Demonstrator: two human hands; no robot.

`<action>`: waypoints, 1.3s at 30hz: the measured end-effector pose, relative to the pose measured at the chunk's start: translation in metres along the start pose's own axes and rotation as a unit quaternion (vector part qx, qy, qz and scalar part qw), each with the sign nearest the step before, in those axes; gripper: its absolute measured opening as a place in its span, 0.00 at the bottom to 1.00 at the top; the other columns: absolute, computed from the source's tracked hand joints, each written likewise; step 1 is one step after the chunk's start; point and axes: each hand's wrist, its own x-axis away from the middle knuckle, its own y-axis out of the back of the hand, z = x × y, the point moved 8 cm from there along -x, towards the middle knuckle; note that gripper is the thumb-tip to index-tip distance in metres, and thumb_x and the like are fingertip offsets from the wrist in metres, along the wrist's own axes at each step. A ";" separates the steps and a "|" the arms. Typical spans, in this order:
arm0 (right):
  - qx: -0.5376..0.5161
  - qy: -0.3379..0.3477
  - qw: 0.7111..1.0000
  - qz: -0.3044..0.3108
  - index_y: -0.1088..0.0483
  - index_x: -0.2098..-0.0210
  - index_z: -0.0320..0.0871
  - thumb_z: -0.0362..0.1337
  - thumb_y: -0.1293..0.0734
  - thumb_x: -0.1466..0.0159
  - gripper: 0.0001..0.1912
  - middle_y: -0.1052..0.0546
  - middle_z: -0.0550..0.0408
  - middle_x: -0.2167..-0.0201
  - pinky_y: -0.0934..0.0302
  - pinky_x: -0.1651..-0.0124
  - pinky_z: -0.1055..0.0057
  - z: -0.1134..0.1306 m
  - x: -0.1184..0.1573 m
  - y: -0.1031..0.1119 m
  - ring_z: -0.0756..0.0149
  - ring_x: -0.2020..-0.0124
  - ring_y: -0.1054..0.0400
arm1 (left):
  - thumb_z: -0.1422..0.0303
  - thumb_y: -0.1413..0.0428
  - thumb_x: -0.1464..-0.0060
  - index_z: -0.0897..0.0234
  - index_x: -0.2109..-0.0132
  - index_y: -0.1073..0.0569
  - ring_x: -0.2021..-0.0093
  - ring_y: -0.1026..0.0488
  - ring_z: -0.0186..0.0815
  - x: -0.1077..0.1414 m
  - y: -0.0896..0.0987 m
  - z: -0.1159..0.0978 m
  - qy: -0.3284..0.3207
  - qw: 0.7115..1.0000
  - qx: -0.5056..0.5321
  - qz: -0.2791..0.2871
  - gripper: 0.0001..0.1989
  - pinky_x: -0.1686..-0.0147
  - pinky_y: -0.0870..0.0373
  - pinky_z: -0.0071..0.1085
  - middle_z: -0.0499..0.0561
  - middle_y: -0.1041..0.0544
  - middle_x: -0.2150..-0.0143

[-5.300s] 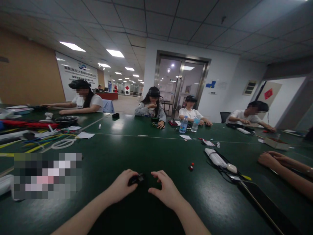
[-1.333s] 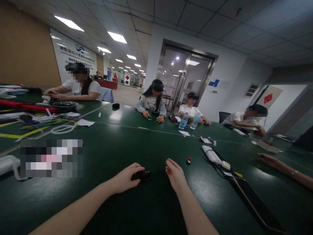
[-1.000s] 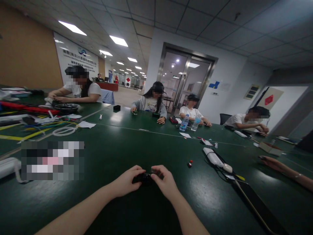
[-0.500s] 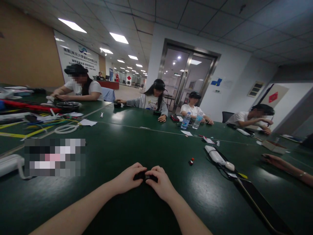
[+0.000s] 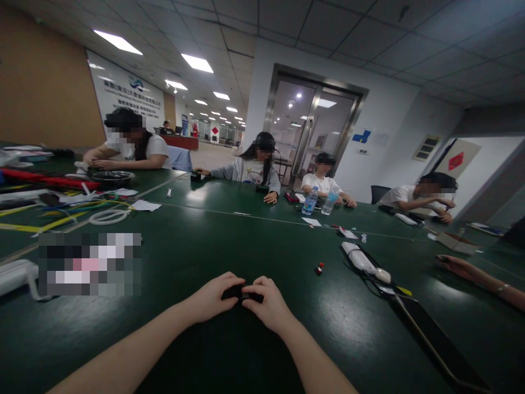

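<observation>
Both of my hands meet over the near middle of the dark green table (image 5: pixel 197 241). Between them is a small black object (image 5: pixel 233 292), largely covered by my fingers, so its kind does not show. My left hand (image 5: pixel 211 297) is closed on its left end, thumb and fingers curled round it. My right hand (image 5: pixel 266 302) pinches the right end from the other side. The fingertips of the two hands almost touch at its middle. A tiny red and dark piece (image 5: pixel 319 268) stands on the table, right of and beyond my right hand.
At right lie a white power strip (image 5: pixel 359 258) and a long dark flat panel (image 5: pixel 438 339). Another person's arm (image 5: pixel 484 276) rests at the right edge. Two water bottles (image 5: pixel 310 201) stand farther back. Cables (image 5: pixel 109 216) lie at left; several people sit across the table.
The view has shifted very slightly. Both hands keep their hold on the black object, with hardly any finger movement visible.
</observation>
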 end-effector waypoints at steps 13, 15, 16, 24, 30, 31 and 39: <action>-0.200 -0.074 0.975 -0.070 0.32 0.56 0.43 0.41 0.37 0.43 0.16 0.30 0.55 0.65 0.40 0.59 0.68 -0.042 0.000 0.026 0.66 0.63 0.35 | 0.66 0.53 0.46 0.48 0.49 0.31 0.49 0.36 0.37 0.002 0.045 0.033 0.018 0.988 -0.151 -0.038 0.17 0.48 0.41 0.34 0.47 0.35 0.48; -0.203 -0.081 0.973 -0.069 0.32 0.56 0.44 0.41 0.37 0.43 0.16 0.30 0.55 0.64 0.40 0.58 0.67 -0.045 0.000 0.027 0.65 0.61 0.34 | 0.64 0.55 0.45 0.53 0.48 0.31 0.53 0.32 0.38 0.014 0.084 0.070 0.125 0.966 -0.196 -0.115 0.18 0.51 0.38 0.32 0.51 0.32 0.51; -0.204 -0.082 0.973 -0.068 0.32 0.57 0.44 0.41 0.37 0.43 0.15 0.29 0.55 0.64 0.40 0.57 0.67 -0.045 0.001 0.027 0.64 0.61 0.34 | 0.64 0.56 0.45 0.56 0.47 0.33 0.55 0.31 0.39 0.025 0.104 0.090 0.197 0.944 -0.217 -0.153 0.19 0.53 0.37 0.32 0.53 0.31 0.53; -0.200 -0.096 0.974 -0.053 0.31 0.59 0.46 0.40 0.38 0.42 0.12 0.28 0.56 0.63 0.40 0.57 0.65 -0.038 0.004 0.027 0.63 0.60 0.33 | 0.66 0.62 0.43 0.70 0.44 0.36 0.51 0.33 0.49 0.083 0.161 0.137 0.388 0.838 -0.266 -0.276 0.23 0.53 0.39 0.40 0.63 0.29 0.53; -0.186 -0.094 0.977 -0.046 0.30 0.59 0.46 0.40 0.38 0.42 0.12 0.28 0.56 0.62 0.40 0.57 0.66 -0.039 0.005 0.026 0.63 0.60 0.33 | 0.66 0.61 0.44 0.70 0.44 0.36 0.49 0.35 0.48 0.085 0.163 0.138 0.403 0.823 -0.263 -0.301 0.23 0.51 0.40 0.38 0.61 0.31 0.48; -0.184 -0.092 0.978 -0.044 0.30 0.59 0.46 0.40 0.38 0.41 0.12 0.28 0.56 0.62 0.40 0.57 0.66 -0.039 0.005 0.026 0.63 0.59 0.33 | 0.66 0.62 0.44 0.70 0.44 0.36 0.49 0.35 0.48 0.086 0.163 0.138 0.405 0.822 -0.261 -0.304 0.23 0.51 0.39 0.38 0.61 0.31 0.48; -0.186 -0.074 0.979 -0.042 0.30 0.59 0.46 0.41 0.38 0.41 0.12 0.27 0.56 0.63 0.40 0.57 0.66 -0.041 0.003 0.026 0.63 0.60 0.33 | 0.65 0.64 0.43 0.68 0.43 0.38 0.51 0.33 0.49 0.094 0.165 0.141 0.435 0.808 -0.243 -0.315 0.24 0.56 0.37 0.38 0.63 0.32 0.49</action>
